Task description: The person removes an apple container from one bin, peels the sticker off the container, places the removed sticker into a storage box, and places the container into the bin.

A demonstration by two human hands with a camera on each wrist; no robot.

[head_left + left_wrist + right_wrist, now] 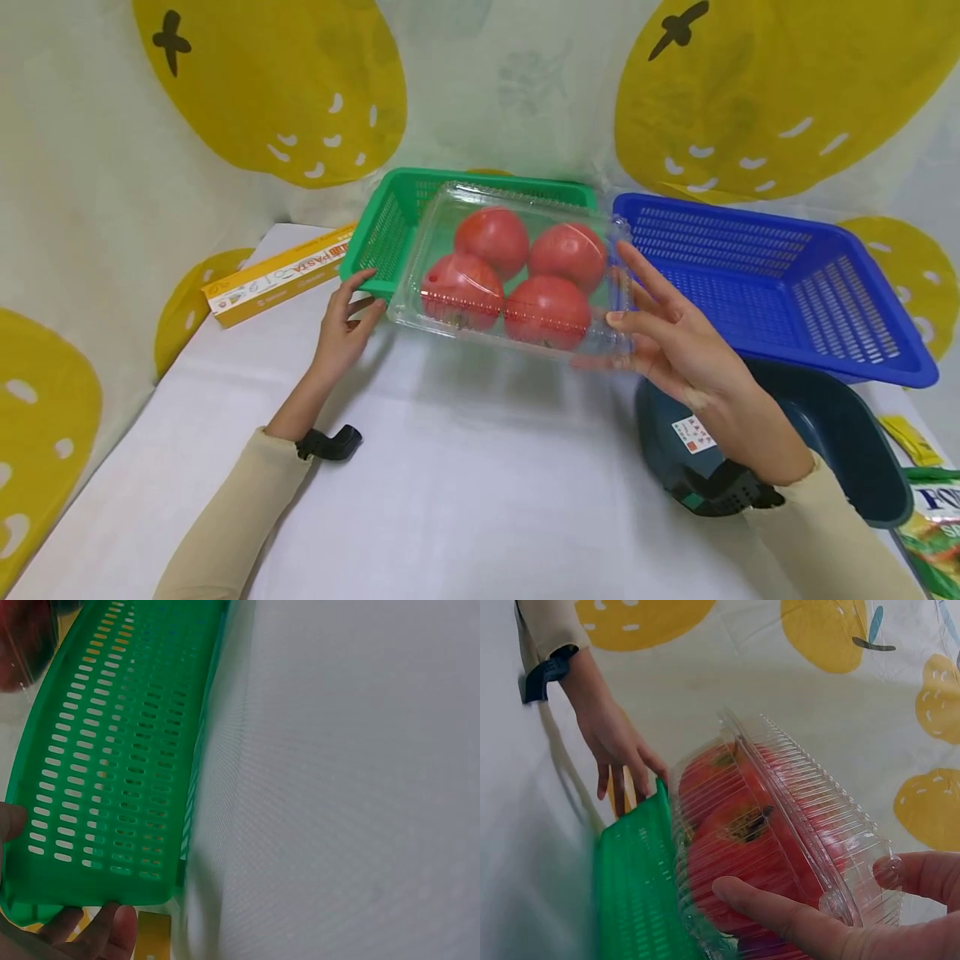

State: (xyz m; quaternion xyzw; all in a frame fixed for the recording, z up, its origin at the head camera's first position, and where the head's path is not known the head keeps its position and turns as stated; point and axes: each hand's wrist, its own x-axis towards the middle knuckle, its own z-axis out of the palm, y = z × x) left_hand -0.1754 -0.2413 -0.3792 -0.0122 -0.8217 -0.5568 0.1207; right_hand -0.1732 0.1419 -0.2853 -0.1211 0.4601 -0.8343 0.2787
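Note:
A clear plastic clamshell box (480, 337) with several red tomatoes (491, 242) inside is held up, tilted, over the front of the green basket (386, 200). My right hand (690, 354) grips its right end, thumb on the near side and fingers spread behind. In the right wrist view, thumb and fingertips press the ribbed plastic. My left hand (341, 325) pinches the green basket's near left corner, and in the left wrist view its fingers (97, 934) curl about the basket's end. The box hides much of the basket's inside.
A blue basket (795, 350) stands at the back right, a dark green basin (847, 442) before it. A yellow pasta box (281, 279) lies left of the green basket. At the right edge are a small yellow packet (911, 440) and a green printed bag (933, 533). A fruit-patterned cloth (510, 92) hangs behind.

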